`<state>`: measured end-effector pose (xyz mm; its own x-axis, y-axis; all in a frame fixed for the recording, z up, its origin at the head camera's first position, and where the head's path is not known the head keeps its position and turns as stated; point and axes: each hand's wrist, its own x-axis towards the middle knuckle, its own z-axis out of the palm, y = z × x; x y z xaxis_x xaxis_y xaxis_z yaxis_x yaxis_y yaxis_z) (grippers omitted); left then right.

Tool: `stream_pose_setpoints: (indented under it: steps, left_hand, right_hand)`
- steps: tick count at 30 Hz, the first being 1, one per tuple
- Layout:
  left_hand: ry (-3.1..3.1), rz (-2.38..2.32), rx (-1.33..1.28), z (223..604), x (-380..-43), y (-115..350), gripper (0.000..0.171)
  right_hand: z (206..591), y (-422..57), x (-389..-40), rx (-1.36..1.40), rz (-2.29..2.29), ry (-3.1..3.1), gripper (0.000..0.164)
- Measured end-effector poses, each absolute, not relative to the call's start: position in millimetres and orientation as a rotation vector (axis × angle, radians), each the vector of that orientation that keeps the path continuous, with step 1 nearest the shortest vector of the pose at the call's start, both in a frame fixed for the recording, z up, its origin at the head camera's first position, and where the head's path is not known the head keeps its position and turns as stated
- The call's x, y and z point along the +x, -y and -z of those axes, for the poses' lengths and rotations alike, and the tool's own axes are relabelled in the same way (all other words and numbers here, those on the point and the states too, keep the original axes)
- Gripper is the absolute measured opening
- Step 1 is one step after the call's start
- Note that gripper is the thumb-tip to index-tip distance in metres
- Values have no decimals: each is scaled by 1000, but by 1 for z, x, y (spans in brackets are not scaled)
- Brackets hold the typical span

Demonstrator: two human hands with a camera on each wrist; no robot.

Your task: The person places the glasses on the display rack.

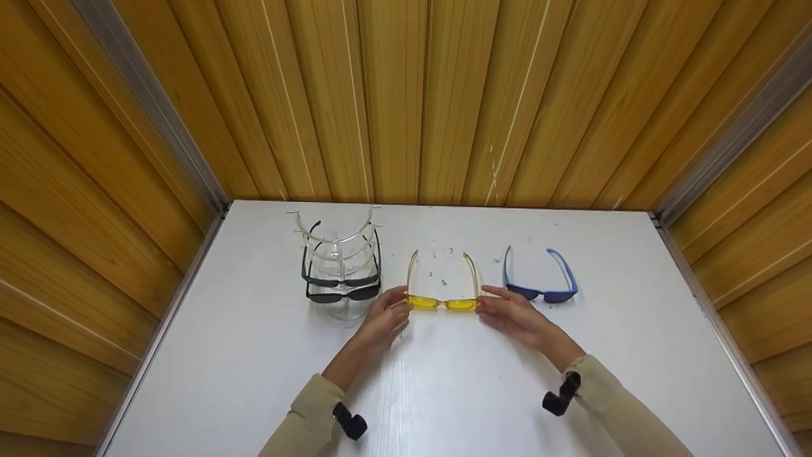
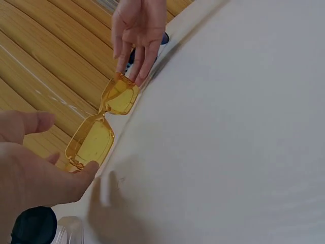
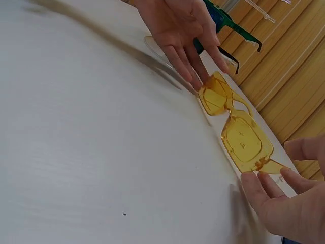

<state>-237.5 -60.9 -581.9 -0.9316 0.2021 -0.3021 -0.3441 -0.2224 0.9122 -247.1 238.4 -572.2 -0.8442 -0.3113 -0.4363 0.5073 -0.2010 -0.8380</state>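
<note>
A pair of yellow sunglasses [image 1: 461,305] rests in the middle of the white table, lenses toward me and its unfolded temples pointing back. At its left end is my left hand [image 1: 384,317], fingertips touching the frame corner and thumb held apart in the left wrist view. My right hand [image 1: 517,319] flanks the other end; the right wrist view has its extended fingers at the hinge corner [image 3: 260,163], its thumb away from the frame. Just left of my left hand stands a clear display stand [image 1: 334,241] carrying green-framed sunglasses [image 1: 363,280] above black sunglasses [image 1: 336,297].
Blue sunglasses [image 1: 558,296] with dark lenses lie unfolded right of the yellow pair, beside my right hand. Upper tiers of the stand hold no glasses. Wood-patterned panels [image 1: 422,108] close off the back and both sides of the table [image 1: 444,393].
</note>
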Motion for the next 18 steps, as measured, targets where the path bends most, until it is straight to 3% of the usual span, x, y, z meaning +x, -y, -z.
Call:
stream_pose_setpoints:
  steps: [4,11,18]
  left_hand:
    - [-1695,-2175,-212,576,-228,68,47]
    - [-1669,-2101,-253,570,-218,70,54]
    - [-1656,-2088,-312,569,-216,70,56]
  right_hand:
    - [570,-248,-238,244,2045,-1517,60]
    - [566,-254,-228,279,1881,-1590,48]
    - [559,-253,-224,273,1850,-1628,48]
